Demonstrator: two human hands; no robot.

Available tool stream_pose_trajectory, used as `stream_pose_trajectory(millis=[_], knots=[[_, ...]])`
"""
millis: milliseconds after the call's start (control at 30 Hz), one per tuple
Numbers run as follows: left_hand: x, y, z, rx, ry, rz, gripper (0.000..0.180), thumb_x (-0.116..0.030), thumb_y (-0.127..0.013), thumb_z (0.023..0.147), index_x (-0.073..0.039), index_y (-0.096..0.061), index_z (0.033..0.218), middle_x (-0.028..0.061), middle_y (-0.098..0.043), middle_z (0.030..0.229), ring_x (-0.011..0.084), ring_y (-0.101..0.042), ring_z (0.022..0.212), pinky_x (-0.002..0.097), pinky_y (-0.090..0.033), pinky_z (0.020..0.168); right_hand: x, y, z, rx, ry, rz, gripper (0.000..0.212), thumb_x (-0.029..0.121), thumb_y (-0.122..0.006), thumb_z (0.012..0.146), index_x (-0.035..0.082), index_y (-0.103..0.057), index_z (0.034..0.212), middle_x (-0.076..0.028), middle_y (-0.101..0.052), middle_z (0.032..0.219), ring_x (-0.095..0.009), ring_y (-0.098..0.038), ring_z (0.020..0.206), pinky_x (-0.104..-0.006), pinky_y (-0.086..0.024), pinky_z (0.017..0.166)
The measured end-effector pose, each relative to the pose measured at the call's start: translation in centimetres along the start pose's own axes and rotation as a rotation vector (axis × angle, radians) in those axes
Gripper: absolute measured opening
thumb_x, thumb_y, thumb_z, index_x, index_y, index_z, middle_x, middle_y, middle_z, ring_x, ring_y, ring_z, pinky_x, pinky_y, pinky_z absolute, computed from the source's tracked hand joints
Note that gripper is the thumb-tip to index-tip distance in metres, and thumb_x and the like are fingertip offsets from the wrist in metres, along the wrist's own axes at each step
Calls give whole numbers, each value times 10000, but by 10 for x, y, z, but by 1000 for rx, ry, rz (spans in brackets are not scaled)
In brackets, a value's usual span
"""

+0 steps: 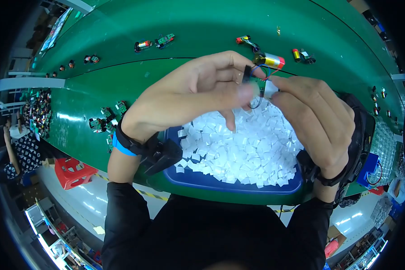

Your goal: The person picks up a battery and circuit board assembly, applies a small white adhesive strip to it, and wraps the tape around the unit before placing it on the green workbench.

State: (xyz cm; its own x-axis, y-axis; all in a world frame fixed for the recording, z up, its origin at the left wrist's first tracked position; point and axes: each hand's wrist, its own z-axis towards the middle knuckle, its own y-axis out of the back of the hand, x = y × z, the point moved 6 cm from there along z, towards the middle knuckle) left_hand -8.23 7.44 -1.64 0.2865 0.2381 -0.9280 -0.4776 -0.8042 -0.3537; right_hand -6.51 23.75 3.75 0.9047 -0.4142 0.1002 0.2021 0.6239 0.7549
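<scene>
Above a blue tray [225,186] heaped with small white squares [240,144], my left hand [198,87] grips a small circuit board assembly, thumb against it and some fingers spread. Its silver cylindrical battery [270,60] has a red end and hangs on thin red, blue and black wires at the far side. My right hand [317,112] is closed, its thumb and forefinger pinching a white square [270,88] against or right beside the board. Most of the board is hidden by my fingers. Both wrists wear black strapped devices, the left with a blue band.
Several battery-and-board assemblies lie along the far bench, one pair [154,42] at far left. More green boards [107,118] sit left of my left wrist, with a pile of parts [38,110] beyond. Clear plastic trays [382,139] and a blue box [369,168] stand right. A red stool [74,172] is lower left.
</scene>
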Motion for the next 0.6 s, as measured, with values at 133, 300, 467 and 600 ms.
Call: stream_pose_trajectory(millis=[133,300,467,600], knots=[[6,4,0,-98,-18,134,311,-160,-671,960,35,-571,1180,95,-640,978,141,-658,866,283,-594,637,-4,-5,2,40,-75,5,244,-24,-781,703,-37,-638,900,-130,-687,946,-265,-686,827,-305,-569,664],[-3,-1,-4,-207,-93,290,294,-194,-692,950,38,-597,1105,74,-647,851,122,-663,766,262,-583,603,-17,-12,-5,36,-532,340,168,-21,-717,822,-42,-626,962,-104,-659,994,-221,-662,896,-292,-551,759],[-2,7,-2,-186,-50,376,262,-71,-670,942,24,-567,1164,96,-643,1002,134,-658,807,267,-581,620,-47,-13,-20,34,-817,390,108,-6,-656,910,-37,-633,1012,-99,-658,1054,-182,-648,936,-292,-538,793],[-4,5,-3,-212,-81,449,280,-86,-695,928,21,-567,1153,77,-606,966,127,-635,815,256,-570,606,-46,-9,-13,-15,-592,302,176,0,-720,855,-31,-649,1013,-115,-663,1033,-204,-652,902,-297,-539,783]])
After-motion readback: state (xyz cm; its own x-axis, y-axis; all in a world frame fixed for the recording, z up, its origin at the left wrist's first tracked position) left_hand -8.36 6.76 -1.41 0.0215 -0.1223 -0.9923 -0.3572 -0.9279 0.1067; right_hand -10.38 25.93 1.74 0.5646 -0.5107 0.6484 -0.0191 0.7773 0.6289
